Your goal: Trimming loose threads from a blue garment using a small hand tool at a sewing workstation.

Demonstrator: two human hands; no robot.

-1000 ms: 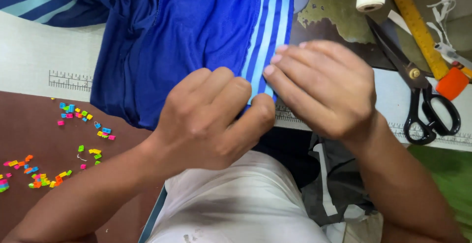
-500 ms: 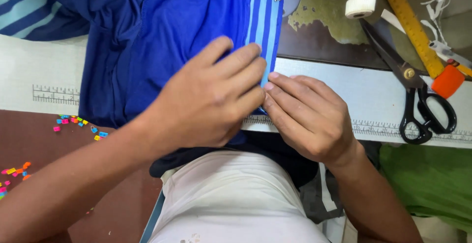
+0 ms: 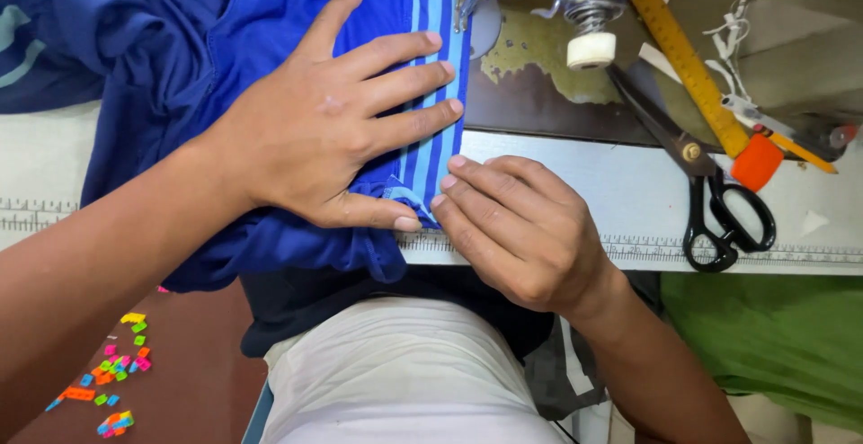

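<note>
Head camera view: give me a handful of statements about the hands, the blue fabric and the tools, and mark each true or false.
1. The left hand lies flat, fingers spread, on the blue striped fabric. True.
2. The right hand holds the scissors. False: it rests at the fabric's edge; the scissors lie untouched on the table.
3. The scissors have black handles. True.
4. The yellow ruler lies under the fabric. False: it lies apart, right of it.

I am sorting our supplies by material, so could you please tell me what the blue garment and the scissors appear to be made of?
Blue garment: probably soft knit fabric; matte, folds limply, pale stripes. Scissors: dark metal blades with a brass-coloured pivot; glossy black handles, plastic or coated.
</note>
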